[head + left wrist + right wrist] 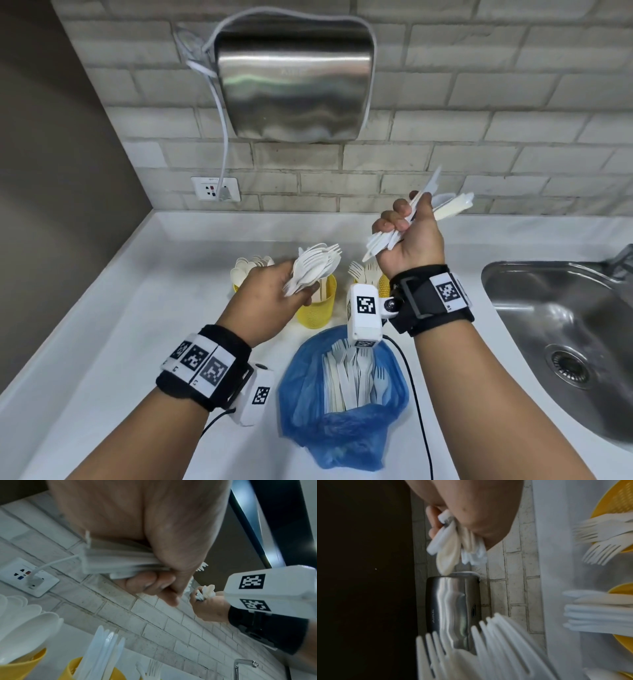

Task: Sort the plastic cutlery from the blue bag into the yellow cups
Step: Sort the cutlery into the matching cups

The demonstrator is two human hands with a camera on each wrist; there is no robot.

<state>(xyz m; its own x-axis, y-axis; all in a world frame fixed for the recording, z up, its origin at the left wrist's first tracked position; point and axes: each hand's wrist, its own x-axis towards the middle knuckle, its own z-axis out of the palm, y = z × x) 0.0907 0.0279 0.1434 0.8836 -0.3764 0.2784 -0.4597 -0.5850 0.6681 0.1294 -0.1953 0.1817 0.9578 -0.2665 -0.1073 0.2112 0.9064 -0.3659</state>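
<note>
The blue bag (308, 407) lies open on the white counter (130, 329) with several white forks and knives (352, 373) inside. Behind it stand three yellow cups: the left one (238, 287) holds spoons, the middle one (317, 308) knives, the right one (384, 285) forks. My left hand (294, 291) grips a bundle of white forks (317, 265) above the middle cup; their handles (111, 561) show in the left wrist view. My right hand (400, 222), raised above the right cup, grips a bundle of white knives (445, 207), whose ends (453, 545) show in the right wrist view.
A steel sink (548, 329) is set into the counter on the right, with a tap at its far edge. A steel hand dryer (294, 78) hangs on the tiled wall, its cable running to a socket (215, 188). A black cable (419, 394) runs beside the bag.
</note>
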